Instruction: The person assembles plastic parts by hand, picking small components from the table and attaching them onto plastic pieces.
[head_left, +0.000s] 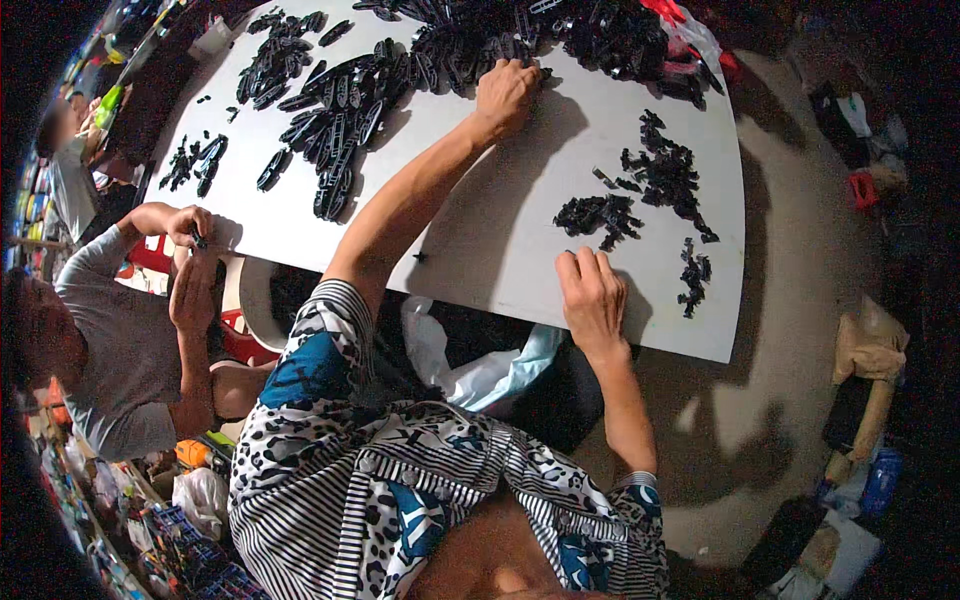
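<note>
My left hand (507, 97) reaches far across the white table, its fingers curled at the near edge of a big heap of black plastic parts (440, 50). What its fingertips hold, if anything, is hidden. My right hand (592, 300) is over the table's front edge with bent, closed fingers, just below a small pile of little black pieces (600, 218). Anything in that hand is out of sight. More little black pieces (665, 175) lie beyond it, with another cluster (694, 278) to its right. Long oval black parts (335, 150) spread left of my left forearm.
The white table (480, 210) has a front edge near my body. At the left, a person in a grey shirt (130, 330) handles a small dark piece over the table edge. A red and clear plastic bag (690, 35) lies at the far right corner.
</note>
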